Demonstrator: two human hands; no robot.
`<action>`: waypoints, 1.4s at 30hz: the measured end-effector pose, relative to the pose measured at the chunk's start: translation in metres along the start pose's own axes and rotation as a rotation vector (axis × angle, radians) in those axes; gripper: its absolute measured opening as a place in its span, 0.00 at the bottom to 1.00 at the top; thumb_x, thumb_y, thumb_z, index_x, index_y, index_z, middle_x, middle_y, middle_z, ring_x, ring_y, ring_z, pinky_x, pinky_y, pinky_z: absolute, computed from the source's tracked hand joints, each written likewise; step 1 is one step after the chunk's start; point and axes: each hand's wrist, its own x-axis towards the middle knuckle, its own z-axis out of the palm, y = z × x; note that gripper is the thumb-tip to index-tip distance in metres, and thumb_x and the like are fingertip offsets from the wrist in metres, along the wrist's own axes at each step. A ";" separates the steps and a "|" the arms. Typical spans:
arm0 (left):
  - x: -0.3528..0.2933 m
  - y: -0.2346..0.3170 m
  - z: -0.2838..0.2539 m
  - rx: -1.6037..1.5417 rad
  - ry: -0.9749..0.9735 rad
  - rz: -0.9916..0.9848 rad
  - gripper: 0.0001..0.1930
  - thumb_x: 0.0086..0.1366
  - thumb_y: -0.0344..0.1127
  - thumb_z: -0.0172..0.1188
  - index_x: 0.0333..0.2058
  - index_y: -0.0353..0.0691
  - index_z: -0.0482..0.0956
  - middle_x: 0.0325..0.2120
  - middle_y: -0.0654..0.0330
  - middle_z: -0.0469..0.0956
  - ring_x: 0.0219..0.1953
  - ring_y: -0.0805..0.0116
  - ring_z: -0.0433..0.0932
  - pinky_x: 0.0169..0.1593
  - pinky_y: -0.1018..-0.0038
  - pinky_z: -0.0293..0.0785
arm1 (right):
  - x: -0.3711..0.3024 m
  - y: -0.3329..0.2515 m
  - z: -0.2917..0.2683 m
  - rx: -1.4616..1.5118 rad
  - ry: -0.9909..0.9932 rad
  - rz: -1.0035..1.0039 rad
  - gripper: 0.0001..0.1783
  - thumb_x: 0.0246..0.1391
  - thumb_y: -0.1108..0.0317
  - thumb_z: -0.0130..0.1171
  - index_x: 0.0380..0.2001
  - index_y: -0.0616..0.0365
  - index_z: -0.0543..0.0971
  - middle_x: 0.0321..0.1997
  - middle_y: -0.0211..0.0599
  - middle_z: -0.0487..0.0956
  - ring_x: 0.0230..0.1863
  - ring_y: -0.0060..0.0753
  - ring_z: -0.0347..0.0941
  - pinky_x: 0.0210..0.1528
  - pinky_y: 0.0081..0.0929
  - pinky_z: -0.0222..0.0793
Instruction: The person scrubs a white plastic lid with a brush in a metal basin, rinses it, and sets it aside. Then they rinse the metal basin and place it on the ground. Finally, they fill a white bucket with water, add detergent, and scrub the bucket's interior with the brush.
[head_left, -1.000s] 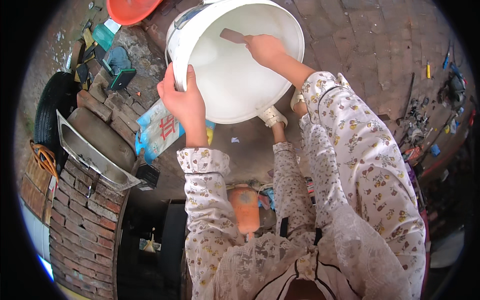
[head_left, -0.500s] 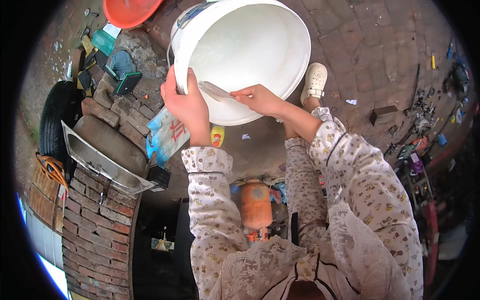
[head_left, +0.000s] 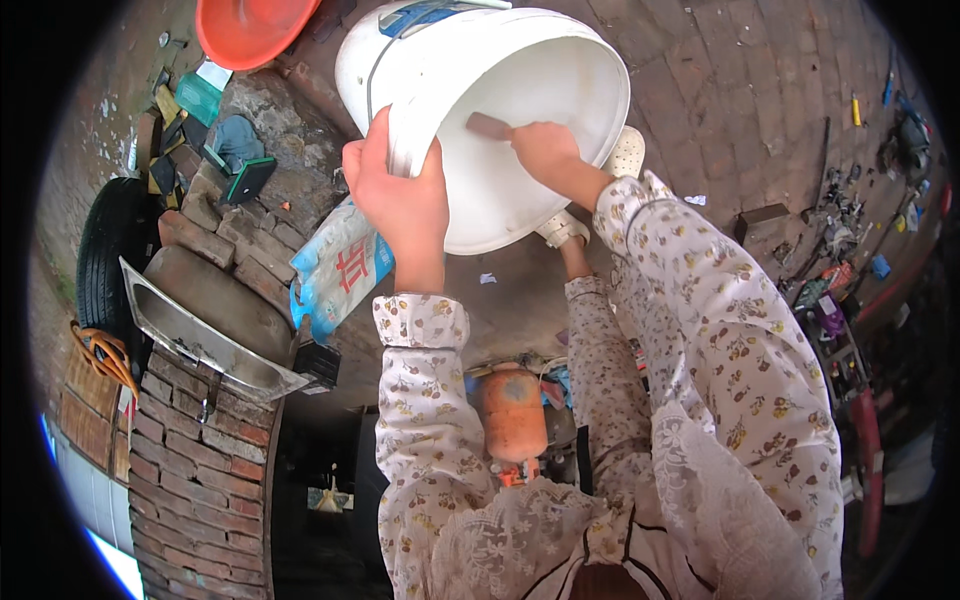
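Observation:
A large white plastic bucket [head_left: 540,110] is tilted with its wide mouth toward me. My left hand [head_left: 400,200] is closed on the near left part of its rim, thumb inside and fingers outside. Inside the bucket, my right hand [head_left: 550,155] grips a small flat-bladed scraper [head_left: 488,126], whose blade points left near the inner wall. Its handle is hidden in my fist. A thin wire handle hangs along the bucket's outer left side.
Left of the bucket lie a blue and white bag [head_left: 345,265], a metal sink [head_left: 215,310], a tyre [head_left: 110,250] and broken bricks. An orange basin [head_left: 255,30] is at the far left. An orange gas cylinder [head_left: 513,412] is near me. Scrap lies at the right.
My right hand has moved farther into the bucket with the scraper, away from the near rim. The bucket has tipped and turned to show more of its outer left side; my left hand keeps the rim.

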 end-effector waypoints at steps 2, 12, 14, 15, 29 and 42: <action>0.001 0.002 0.003 -0.007 -0.016 0.013 0.22 0.47 0.31 0.65 0.44 0.40 0.77 0.30 0.58 0.69 0.33 0.62 0.72 0.39 0.69 0.69 | 0.039 0.014 -0.024 -0.175 0.277 -0.086 0.11 0.50 0.71 0.50 0.35 0.56 0.80 0.31 0.41 0.81 0.35 0.39 0.79 0.35 0.33 0.75; 0.010 0.018 0.009 0.033 -0.023 0.032 0.20 0.48 0.35 0.66 0.43 0.40 0.78 0.30 0.56 0.72 0.34 0.61 0.73 0.40 0.68 0.69 | 0.039 -0.039 0.025 0.937 -0.041 -0.062 0.16 0.54 0.61 0.52 0.44 0.48 0.80 0.41 0.42 0.80 0.44 0.41 0.75 0.46 0.30 0.70; 0.009 0.006 0.009 0.051 0.017 0.029 0.23 0.44 0.32 0.67 0.43 0.40 0.77 0.29 0.56 0.71 0.35 0.57 0.73 0.40 0.65 0.70 | -0.034 -0.044 0.008 1.220 -0.051 -0.122 0.15 0.54 0.61 0.54 0.43 0.49 0.80 0.39 0.46 0.80 0.40 0.42 0.77 0.45 0.29 0.69; 0.011 0.006 0.012 0.040 0.031 0.027 0.22 0.44 0.33 0.66 0.43 0.41 0.78 0.28 0.56 0.72 0.35 0.57 0.73 0.41 0.65 0.70 | -0.056 -0.026 0.022 1.000 0.101 -0.222 0.14 0.53 0.61 0.55 0.43 0.47 0.80 0.41 0.46 0.79 0.41 0.43 0.76 0.45 0.31 0.69; 0.032 0.031 0.016 0.063 -0.050 -0.045 0.19 0.52 0.39 0.65 0.43 0.38 0.78 0.34 0.54 0.74 0.37 0.61 0.74 0.44 0.69 0.69 | 0.065 0.040 -0.051 0.011 0.365 0.124 0.17 0.55 0.71 0.44 0.47 0.52 0.74 0.33 0.43 0.80 0.35 0.44 0.78 0.35 0.38 0.75; 0.016 0.033 0.018 0.045 -0.092 0.074 0.22 0.46 0.33 0.66 0.43 0.40 0.77 0.29 0.56 0.71 0.35 0.57 0.72 0.41 0.65 0.69 | 0.089 0.008 0.020 0.412 0.293 0.101 0.21 0.57 0.70 0.43 0.54 0.49 0.72 0.35 0.45 0.80 0.35 0.42 0.77 0.35 0.36 0.72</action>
